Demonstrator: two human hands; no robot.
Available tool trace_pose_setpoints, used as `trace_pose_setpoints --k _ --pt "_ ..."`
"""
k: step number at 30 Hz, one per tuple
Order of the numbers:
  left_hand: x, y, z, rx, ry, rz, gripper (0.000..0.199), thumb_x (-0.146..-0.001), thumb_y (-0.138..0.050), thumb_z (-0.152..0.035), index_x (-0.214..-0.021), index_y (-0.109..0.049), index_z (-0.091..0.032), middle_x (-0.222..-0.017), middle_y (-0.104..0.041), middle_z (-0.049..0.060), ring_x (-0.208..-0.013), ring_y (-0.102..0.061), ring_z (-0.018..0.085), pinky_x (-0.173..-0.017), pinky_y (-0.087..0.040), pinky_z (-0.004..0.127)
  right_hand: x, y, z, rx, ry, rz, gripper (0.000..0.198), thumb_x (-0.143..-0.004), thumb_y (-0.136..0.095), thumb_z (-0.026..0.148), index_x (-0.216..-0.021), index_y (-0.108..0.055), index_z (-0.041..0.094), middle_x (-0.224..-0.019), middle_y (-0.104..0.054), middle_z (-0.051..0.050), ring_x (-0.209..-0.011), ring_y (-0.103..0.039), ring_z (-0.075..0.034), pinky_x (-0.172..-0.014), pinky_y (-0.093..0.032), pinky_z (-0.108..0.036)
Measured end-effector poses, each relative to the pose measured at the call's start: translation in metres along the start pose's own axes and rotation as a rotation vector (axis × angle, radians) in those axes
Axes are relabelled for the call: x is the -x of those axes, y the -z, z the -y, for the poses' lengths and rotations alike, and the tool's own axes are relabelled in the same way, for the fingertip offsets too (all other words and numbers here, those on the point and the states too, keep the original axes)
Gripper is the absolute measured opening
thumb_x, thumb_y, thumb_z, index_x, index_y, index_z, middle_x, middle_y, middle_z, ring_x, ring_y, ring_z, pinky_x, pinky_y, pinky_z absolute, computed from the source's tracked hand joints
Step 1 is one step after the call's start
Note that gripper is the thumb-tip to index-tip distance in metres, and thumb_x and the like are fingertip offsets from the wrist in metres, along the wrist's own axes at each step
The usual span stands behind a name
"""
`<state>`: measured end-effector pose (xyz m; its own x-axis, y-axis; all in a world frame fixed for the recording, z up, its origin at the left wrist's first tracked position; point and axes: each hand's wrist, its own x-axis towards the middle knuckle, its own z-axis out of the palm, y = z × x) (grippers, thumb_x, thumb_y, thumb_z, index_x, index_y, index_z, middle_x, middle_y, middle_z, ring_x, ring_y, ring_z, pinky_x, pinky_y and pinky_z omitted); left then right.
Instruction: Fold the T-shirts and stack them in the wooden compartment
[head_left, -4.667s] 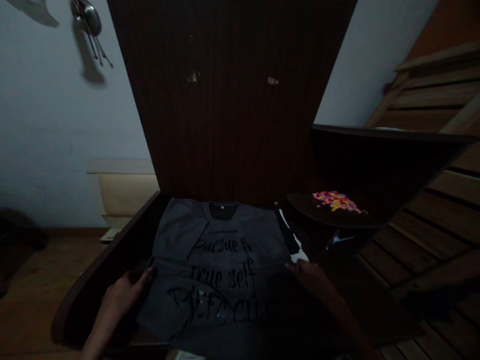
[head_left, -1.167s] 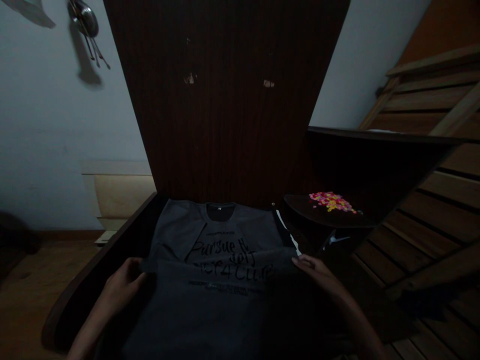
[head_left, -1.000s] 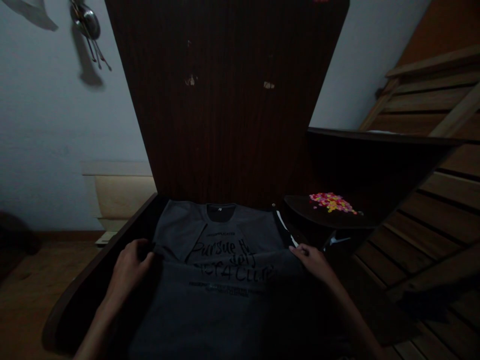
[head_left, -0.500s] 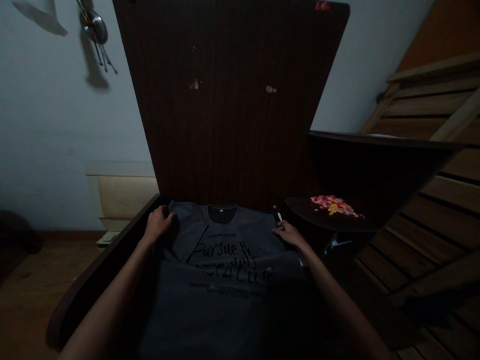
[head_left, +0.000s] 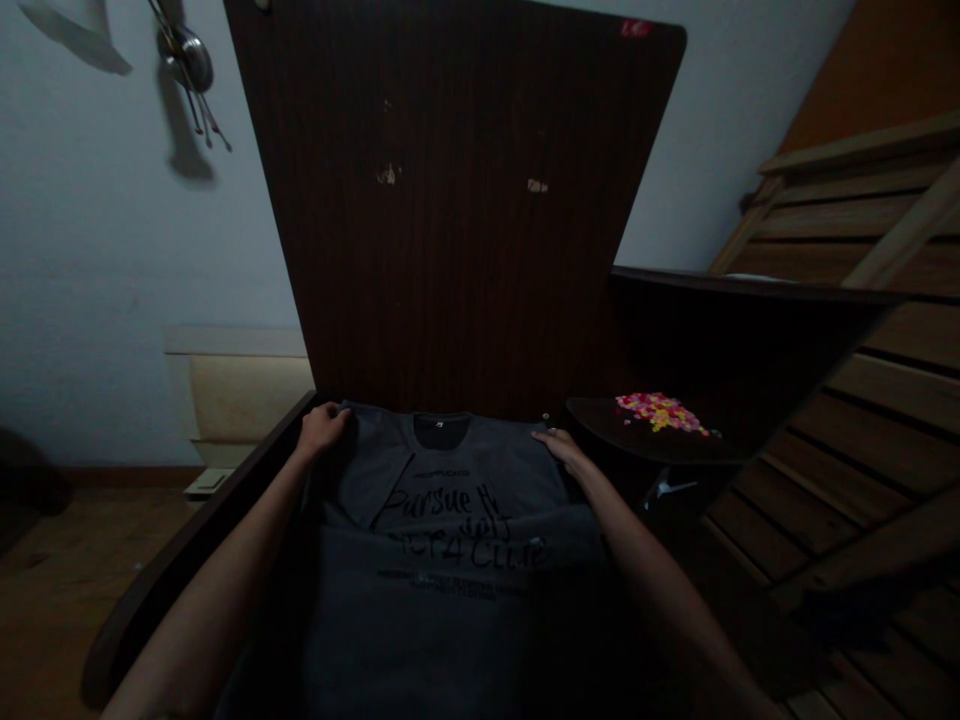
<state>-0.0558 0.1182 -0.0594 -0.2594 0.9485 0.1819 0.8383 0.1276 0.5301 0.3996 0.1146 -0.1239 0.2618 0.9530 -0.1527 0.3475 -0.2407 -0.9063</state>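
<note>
Plainly, one printed crew-neck T-shirt (head_left: pixel 480 480) lies with its collar (head_left: pixel 441 432) between the left hand (head_left: pixel 323 429), at one shoulder corner, and the right hand (head_left: pixel 561 446), at the other; whether they pinch cloth I cannot tell; one wood-grain panel (head_left: pixel 450 280) stands behind, one pink-and-yellow heap (head_left: pixel 660 411) on one rounded shelf (head_left: pixel 600 430)

The single view comes from the person's head, above and on the near side of the shirt (head_left: pixel 442 560), looking forward and down. It sits close to the shirt and faces the far board (head_left: pixel 450 260), its wide field reaching the wall (head_left: pixel 82 250) at left and slats (head_left: pixel 892 400) at right.
</note>
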Motion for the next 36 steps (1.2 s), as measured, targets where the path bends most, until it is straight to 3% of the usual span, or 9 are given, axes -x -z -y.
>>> trace_pose_setpoints --k 5,10,15,20,25,32,36 --pt "0.005 0.009 -0.015 0.049 -0.065 0.072 0.032 -0.079 -0.051 -0.043 -0.078 -0.069 -0.016 -0.085 -0.074 0.011 -0.081 -0.068 0.025 -0.067 -0.047 0.027 0.005 -0.002 0.018 -0.104 0.167 -0.014 0.011 -0.076 -0.064 0.028 -0.075 -0.065 0.017 -0.078 -0.072 -0.006 -0.075 -0.067 -0.021 -0.069 -0.052 -0.029" --pt "0.023 0.005 -0.051 0.137 -0.229 0.131 0.034 -0.076 -0.053 -0.050 -0.068 -0.063 -0.018 -0.074 -0.070 0.007 -0.073 -0.064 0.022 -0.065 -0.044 0.027 0.017 -0.014 0.044 0.110 0.350 0.048 0.019 -0.078 -0.062 0.034 -0.076 -0.068 0.016 -0.070 -0.070 -0.001 -0.071 -0.065 -0.018 -0.066 -0.050 -0.026" --pt "0.050 -0.021 -0.096 0.255 -0.330 0.109 0.031 -0.078 -0.052 -0.046 -0.074 -0.063 -0.017 -0.078 -0.070 0.007 -0.076 -0.064 0.021 -0.068 -0.043 0.028 0.047 -0.045 0.073 0.167 0.416 0.163 0.027 -0.080 -0.063 0.043 -0.068 -0.061 0.019 -0.045 -0.055 0.004 -0.040 -0.052 -0.013 -0.043 -0.040 -0.022" --pt "0.077 -0.052 -0.124 0.393 -0.368 0.123 0.030 -0.079 -0.053 -0.044 -0.078 -0.063 -0.015 -0.076 -0.070 0.008 -0.072 -0.063 0.020 -0.067 -0.043 0.028 0.080 -0.075 0.090 0.141 0.461 0.250 0.021 -0.083 -0.059 0.039 -0.073 -0.056 0.021 -0.046 -0.053 0.006 -0.035 -0.050 -0.012 -0.037 -0.037 -0.022" --pt "0.097 -0.063 -0.131 0.543 -0.350 0.157 0.025 -0.080 -0.054 -0.036 -0.089 -0.064 -0.015 -0.082 -0.072 0.008 -0.076 -0.066 0.020 -0.070 -0.046 0.028 0.094 -0.088 0.092 0.161 0.546 0.200 0.021 -0.084 -0.058 0.031 -0.068 -0.049 0.021 -0.054 -0.054 0.006 -0.037 -0.051 -0.008 -0.035 -0.035 -0.017" --pt "0.109 -0.066 -0.126 0.640 -0.333 0.196 0.026 -0.079 -0.055 -0.034 -0.094 -0.064 -0.015 -0.079 -0.073 0.006 -0.072 -0.067 0.018 -0.066 -0.048 0.027 0.095 -0.086 0.088 0.004 0.456 0.292 0.016 -0.086 -0.053 0.034 -0.078 -0.050 0.021 -0.052 -0.055 0.008 -0.034 -0.054 -0.009 -0.032 -0.040 -0.017" --pt "0.116 -0.064 -0.128 0.647 -0.350 0.179 0.026 -0.078 -0.056 -0.033 -0.095 -0.065 -0.016 -0.080 -0.074 0.004 -0.073 -0.068 0.018 -0.069 -0.050 0.027 0.095 -0.086 0.085 -0.032 0.480 0.278 0.020 -0.085 -0.054 0.039 -0.077 -0.051 0.020 -0.050 -0.054 0.008 -0.033 -0.052 -0.009 -0.031 -0.038 -0.015"
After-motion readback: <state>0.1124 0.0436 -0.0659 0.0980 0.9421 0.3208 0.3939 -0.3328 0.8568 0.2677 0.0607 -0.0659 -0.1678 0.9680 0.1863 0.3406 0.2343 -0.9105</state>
